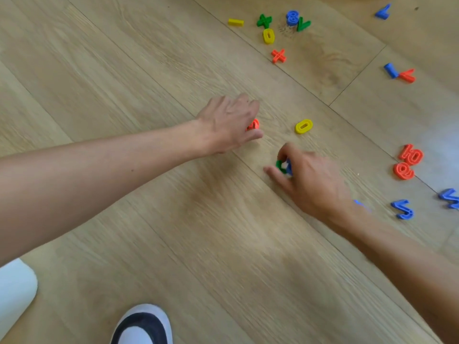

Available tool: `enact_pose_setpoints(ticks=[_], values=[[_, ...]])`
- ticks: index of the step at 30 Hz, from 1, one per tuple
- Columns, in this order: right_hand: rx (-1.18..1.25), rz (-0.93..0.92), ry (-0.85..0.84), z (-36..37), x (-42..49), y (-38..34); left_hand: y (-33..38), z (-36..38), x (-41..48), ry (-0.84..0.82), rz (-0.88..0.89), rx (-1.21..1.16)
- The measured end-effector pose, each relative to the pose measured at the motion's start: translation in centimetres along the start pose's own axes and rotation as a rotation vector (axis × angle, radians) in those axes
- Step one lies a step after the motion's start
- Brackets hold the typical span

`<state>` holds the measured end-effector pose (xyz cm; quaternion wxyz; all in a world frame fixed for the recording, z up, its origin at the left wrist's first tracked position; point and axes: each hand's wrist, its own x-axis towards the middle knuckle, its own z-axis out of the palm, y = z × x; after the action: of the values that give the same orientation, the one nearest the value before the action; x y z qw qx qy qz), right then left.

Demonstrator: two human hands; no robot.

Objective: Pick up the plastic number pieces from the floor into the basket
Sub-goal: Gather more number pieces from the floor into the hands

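Nearest the camera are a shoe (142, 326) and something white (15, 289) at the lower left edge, both on the wooden floor (124, 70). No basket is in view, so I cannot tell what it holds or how many pieces have already gone in. Going by the floor, the job looks well short of finished. The right hand (313, 180) is down at the floor, thumb and fingers pinched on a green piece (280, 166) with a blue piece (289, 168) against it, so two are being gathered at once. Just beyond, the left hand (228, 122) curls over an orange piece (253, 124), which sits between thumb and fingers; the blur hides whether the grip has closed. A near yellow 0 (303, 126) lies loose beside both hands and is likely the next to be picked up. To the right, well apart from the hands, lie a blue 5 (403, 209), a blue shape (450, 197) cut by the frame edge, an orange 8 (403, 171) touching an orange 10 (411, 154), and further off a blue 1 (391, 70) against an orange shape (407, 75). Farthest is a loose cluster (still wholly untouched, by the look of it): an orange cross (278, 56), a far yellow 0 (268, 36), a yellow bar (235, 22), a green sign (264, 21), a blue 8 (292, 17) beside a green V (303, 24), and a blue 7 (383, 12) alone at the top right.
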<state>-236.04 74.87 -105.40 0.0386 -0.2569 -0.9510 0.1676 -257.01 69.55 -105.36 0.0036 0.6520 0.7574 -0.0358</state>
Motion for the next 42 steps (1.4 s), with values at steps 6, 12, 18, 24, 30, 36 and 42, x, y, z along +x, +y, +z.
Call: enact_pose_setpoints(ticks=[6, 12, 18, 24, 30, 36, 42], values=[[-0.172, 0.086, 0.104, -2.8, 5.7, 6.4, 0.3, 0.3, 1.2, -0.054, 0.082, 0.051], [-0.253, -0.050, -0.040, -1.9, 7.7, 8.6, 0.2, -0.8, 0.4, -0.036, -0.245, -0.881], [-0.271, -0.237, -0.031, -1.6, 7.1, 8.9, 2.1, -1.1, -1.9, -0.402, -0.525, -2.053], [-0.237, -0.234, -0.011, -1.9, 6.0, 8.1, 3.3, -0.7, -3.7, -0.383, -0.654, -2.284], [-0.272, -0.272, 0.004, -2.0, 6.4, 7.3, 3.7, -1.5, -4.4, -0.381, -0.679, -2.216], [-0.317, -0.310, -0.047, -1.1, 6.0, 7.6, 4.5, -2.5, -5.1, -0.438, -0.690, -2.180], [-0.281, -0.252, -0.036, -1.2, 5.4, 7.3, 5.8, -2.6, -5.6, -0.392, -0.758, -2.106]])
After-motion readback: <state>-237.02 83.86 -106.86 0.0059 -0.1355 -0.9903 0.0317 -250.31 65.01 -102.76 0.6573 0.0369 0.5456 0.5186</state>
